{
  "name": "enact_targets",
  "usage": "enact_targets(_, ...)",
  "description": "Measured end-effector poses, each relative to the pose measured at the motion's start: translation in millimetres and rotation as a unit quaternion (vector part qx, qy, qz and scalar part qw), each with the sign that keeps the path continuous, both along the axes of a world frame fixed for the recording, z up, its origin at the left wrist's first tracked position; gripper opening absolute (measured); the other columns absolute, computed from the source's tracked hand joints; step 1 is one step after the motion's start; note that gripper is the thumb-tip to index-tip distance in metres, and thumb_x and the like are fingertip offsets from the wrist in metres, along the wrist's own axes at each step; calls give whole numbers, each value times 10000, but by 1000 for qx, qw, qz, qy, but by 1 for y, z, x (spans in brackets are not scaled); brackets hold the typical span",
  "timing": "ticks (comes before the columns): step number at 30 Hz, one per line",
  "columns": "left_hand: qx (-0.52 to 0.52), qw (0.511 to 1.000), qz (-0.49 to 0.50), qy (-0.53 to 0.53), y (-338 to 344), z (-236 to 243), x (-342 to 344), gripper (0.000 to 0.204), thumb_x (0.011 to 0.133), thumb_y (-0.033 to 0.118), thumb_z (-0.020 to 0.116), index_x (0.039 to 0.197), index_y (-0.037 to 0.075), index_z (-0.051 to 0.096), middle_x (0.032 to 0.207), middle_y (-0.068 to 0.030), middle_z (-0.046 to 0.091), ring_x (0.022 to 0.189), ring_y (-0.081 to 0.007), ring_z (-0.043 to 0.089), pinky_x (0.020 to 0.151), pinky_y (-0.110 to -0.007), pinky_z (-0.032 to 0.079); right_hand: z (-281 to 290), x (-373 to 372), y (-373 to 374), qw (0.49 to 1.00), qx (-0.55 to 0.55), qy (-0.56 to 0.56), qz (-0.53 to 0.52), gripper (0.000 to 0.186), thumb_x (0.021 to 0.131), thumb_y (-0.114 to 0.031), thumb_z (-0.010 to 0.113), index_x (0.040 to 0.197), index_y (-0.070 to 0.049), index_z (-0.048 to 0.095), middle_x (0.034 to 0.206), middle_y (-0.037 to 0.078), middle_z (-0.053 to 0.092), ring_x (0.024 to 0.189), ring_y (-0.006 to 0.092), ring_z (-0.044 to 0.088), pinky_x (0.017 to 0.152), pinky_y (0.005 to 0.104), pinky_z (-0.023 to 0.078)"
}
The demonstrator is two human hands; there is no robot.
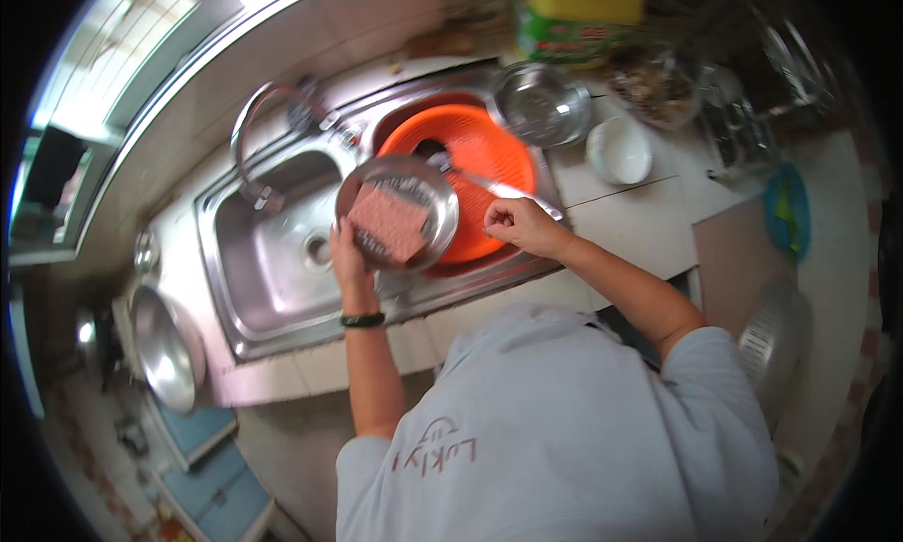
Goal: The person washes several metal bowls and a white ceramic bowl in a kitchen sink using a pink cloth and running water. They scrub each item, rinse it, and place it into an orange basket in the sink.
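Observation:
My left hand point(348, 265) grips the near left rim of a shallow metal bowl point(442, 204), tilted above the divider between two sink basins. Inside that bowl lies a pink, squarish piece with a rough texture point(390, 224); whether it is cloth or something else I cannot tell. Over the near right edge of the orange plastic colander point(513, 152), my right hand point(527, 227) is closed with curled fingers, and what they hold, if anything, is hidden. A long-handled metal ladle point(499, 187) rests in the colander, its handle passing just beyond my right hand.
The steel left basin point(273, 260) has a curved tap point(246, 133) behind it. A metal basin point(541, 105) and a white bowl point(621, 152) stand right of the colander. A bagged item point(658, 81) lies farther back. A large metal bowl point(167, 345) sits at the counter's left end.

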State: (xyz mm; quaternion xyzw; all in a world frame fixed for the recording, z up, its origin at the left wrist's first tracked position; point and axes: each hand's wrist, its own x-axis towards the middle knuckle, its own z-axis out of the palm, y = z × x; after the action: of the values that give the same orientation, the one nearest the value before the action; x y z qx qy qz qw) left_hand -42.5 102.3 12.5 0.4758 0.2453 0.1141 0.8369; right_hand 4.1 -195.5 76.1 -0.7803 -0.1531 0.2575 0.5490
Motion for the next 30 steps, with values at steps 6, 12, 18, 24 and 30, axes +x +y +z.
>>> enact_targets(6, 61, 991, -75, 92, -29, -10, 18, 343, 984, 219, 475, 1247, 1, 504, 1134, -114, 595, 1001, -195, 578, 866, -314, 464, 67, 68, -114, 933, 44, -243, -262, 28, 847, -44, 636, 846, -26, 614, 750, -31, 590, 682, 33, 530, 613, 201, 447)
enact_targets(12, 105, 982, -125, 96, -28, -21, 35, 321, 966, 191, 487, 1227, 9, 535, 1099, -103, 609, 977, -184, 573, 843, -302, 455, 93, 151, -233, 707, -170, -535, -431, 65, 862, -90, 638, 891, -31, 639, 684, 40, 611, 577, 116, 568, 549, 247, 453)
enact_targets(18, 254, 947, -172, 100, -23, -37, 52, 287, 944, 145, 505, 1172, -12, 582, 995, -87, 642, 900, -172, 578, 796, -296, 453, 53, 196, -272, 707, -451, -394, -377, 97, 842, -98, 597, 900, -58, 665, 936, 102, 644, 854, 231, 633, 682, 384, 495)
enact_targets(24, 394, 892, -207, 75, -23, -63, 69, 269, 892, 95, 534, 1136, -2, 591, 1002, -163, 662, 922, -284, 623, 805, -362, 473, 69, 147, -198, 811, -216, -387, -382, 90, 859, -179, 607, 830, -97, 626, 793, 65, 613, 706, 215, 612, 615, 326, 491)
enact_targets(30, 482, 841, -223, 103, -34, -73, 86, 309, 836, 45, 547, 1142, 15, 572, 1038, -221, 649, 1032, -377, 606, 871, -421, 472, 1, 60, -83, 943, 174, 150, -240, 239, 971, -252, 517, 968, -22, 579, 803, 68, 608, 663, 120, 575, 626, 234, 489)
